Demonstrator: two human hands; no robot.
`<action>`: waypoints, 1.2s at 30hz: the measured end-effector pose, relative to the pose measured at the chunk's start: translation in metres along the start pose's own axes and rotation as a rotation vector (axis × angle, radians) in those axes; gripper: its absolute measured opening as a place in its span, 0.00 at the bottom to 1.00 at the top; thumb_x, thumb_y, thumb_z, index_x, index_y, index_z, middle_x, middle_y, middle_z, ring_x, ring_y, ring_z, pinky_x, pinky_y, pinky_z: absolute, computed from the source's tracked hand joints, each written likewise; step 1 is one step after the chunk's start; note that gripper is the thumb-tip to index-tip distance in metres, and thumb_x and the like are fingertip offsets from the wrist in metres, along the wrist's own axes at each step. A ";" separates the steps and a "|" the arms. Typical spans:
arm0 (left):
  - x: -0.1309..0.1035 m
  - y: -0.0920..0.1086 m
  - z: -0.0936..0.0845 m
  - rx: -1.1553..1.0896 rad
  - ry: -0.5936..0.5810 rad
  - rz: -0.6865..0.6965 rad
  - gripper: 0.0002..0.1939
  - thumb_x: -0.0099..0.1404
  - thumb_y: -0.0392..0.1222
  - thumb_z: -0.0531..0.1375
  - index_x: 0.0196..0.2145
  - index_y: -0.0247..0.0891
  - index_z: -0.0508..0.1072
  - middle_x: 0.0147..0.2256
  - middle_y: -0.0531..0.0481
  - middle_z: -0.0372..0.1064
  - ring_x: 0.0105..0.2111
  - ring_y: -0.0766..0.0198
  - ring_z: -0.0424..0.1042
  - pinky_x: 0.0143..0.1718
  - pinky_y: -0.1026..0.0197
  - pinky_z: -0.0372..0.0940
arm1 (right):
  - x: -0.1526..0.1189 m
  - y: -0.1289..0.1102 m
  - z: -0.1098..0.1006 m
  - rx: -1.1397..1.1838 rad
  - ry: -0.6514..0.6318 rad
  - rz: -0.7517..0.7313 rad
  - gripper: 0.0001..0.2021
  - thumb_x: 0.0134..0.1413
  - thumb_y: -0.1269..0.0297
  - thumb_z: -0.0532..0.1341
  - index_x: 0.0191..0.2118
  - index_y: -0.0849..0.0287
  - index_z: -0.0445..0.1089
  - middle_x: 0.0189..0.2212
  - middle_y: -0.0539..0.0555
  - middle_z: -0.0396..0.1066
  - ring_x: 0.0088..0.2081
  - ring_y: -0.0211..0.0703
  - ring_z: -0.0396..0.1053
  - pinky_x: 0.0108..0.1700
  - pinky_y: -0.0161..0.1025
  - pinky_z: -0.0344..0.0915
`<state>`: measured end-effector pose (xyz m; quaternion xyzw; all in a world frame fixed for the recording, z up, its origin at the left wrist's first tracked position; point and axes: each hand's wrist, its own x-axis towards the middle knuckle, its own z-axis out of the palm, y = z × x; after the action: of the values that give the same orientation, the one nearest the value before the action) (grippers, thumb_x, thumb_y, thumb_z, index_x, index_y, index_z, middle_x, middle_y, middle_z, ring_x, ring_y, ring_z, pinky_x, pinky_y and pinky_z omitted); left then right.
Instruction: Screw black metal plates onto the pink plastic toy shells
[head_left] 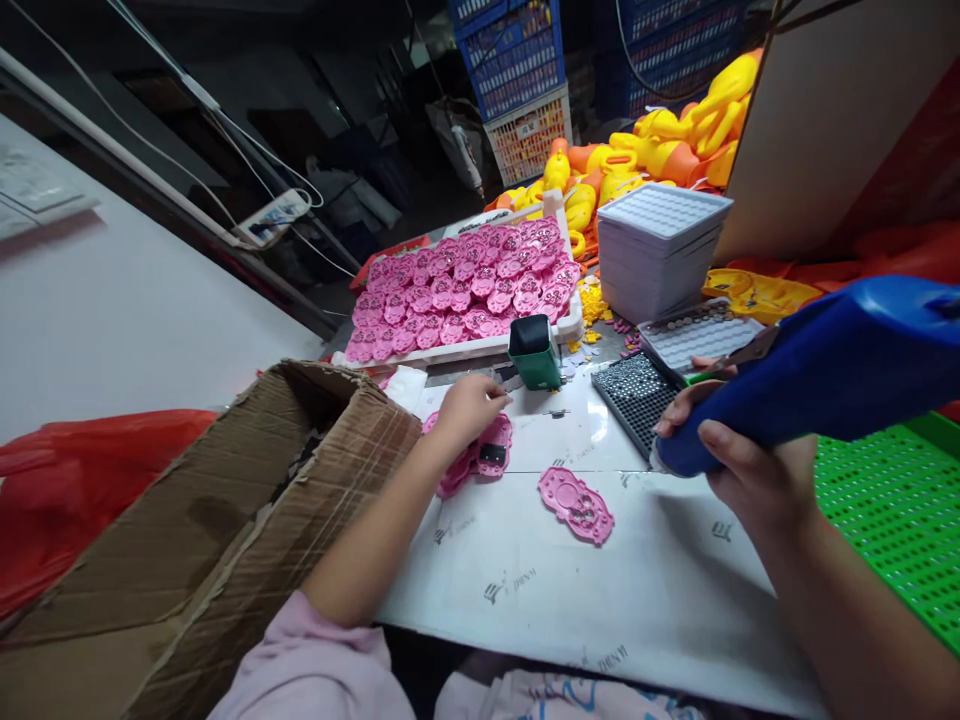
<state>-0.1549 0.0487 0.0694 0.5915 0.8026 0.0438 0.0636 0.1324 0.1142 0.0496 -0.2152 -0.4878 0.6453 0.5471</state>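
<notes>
My right hand [765,470] is wrapped round a long blue plastic tool [825,370] whose narrow pale end points down at the table; its exact kind does not show. A metal piece with a green part [739,358] also lies by those fingers. My left hand [472,405] reaches over pink plastic shells [469,465], one holding a black block [493,455]. Its fingertips are pinched together; whatever is between them is too small to make out. Between both hands, a single pink shell [576,505] lies flat. A green cup [534,352] with a dark inside stands beyond my left hand.
A black grid tray [636,400] of small shiny parts sits left of the blue tool. Behind are a white tray of pink shells [465,280], stacked white trays [660,250] and yellow toy parts [675,150]. A cardboard box [300,520] flanks my left arm; a green basket [892,510] stands right.
</notes>
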 end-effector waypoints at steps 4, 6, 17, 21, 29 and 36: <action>0.036 -0.013 0.009 0.117 0.024 -0.024 0.11 0.61 0.45 0.61 0.36 0.38 0.81 0.38 0.44 0.75 0.38 0.55 0.73 0.38 0.60 0.64 | 0.001 -0.001 0.002 -0.021 0.042 0.012 0.23 0.37 0.54 0.72 0.39 0.56 0.66 0.25 0.49 0.71 0.24 0.42 0.70 0.28 0.42 0.69; 0.043 -0.012 0.017 0.161 0.009 0.018 0.11 0.61 0.44 0.60 0.38 0.40 0.81 0.40 0.45 0.75 0.39 0.56 0.73 0.39 0.60 0.64 | 0.002 -0.001 0.002 -0.020 0.063 0.015 0.23 0.36 0.54 0.72 0.37 0.56 0.66 0.25 0.49 0.71 0.24 0.42 0.70 0.28 0.42 0.68; 0.040 -0.015 0.024 0.296 0.032 0.207 0.10 0.61 0.37 0.56 0.30 0.34 0.77 0.38 0.38 0.74 0.41 0.49 0.70 0.43 0.50 0.59 | 0.004 -0.005 0.006 0.054 0.081 -0.080 0.27 0.33 0.57 0.73 0.42 0.54 0.67 0.26 0.48 0.70 0.23 0.41 0.69 0.26 0.42 0.68; 0.025 -0.009 0.012 0.278 0.165 0.143 0.08 0.60 0.38 0.57 0.29 0.34 0.75 0.35 0.40 0.74 0.41 0.51 0.70 0.44 0.51 0.60 | 0.005 -0.006 0.008 0.046 0.082 -0.079 0.25 0.34 0.59 0.72 0.43 0.54 0.68 0.24 0.47 0.70 0.23 0.41 0.68 0.25 0.42 0.67; -0.070 0.053 0.024 -0.323 0.305 0.235 0.05 0.57 0.36 0.56 0.30 0.38 0.73 0.31 0.51 0.76 0.30 0.62 0.74 0.33 0.61 0.66 | 0.004 -0.011 0.007 0.072 0.062 -0.071 0.27 0.33 0.60 0.73 0.44 0.56 0.67 0.23 0.48 0.71 0.23 0.43 0.69 0.25 0.42 0.67; -0.097 0.075 0.057 -0.190 0.148 0.540 0.08 0.59 0.30 0.56 0.24 0.37 0.69 0.30 0.48 0.75 0.30 0.60 0.73 0.30 0.58 0.62 | 0.001 -0.014 0.009 0.035 0.053 -0.083 0.27 0.33 0.58 0.73 0.43 0.56 0.68 0.24 0.49 0.71 0.22 0.43 0.69 0.26 0.44 0.66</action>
<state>-0.0465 -0.0221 0.0293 0.7702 0.6111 0.1769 0.0459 0.1314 0.1109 0.0660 -0.2020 -0.4702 0.6244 0.5900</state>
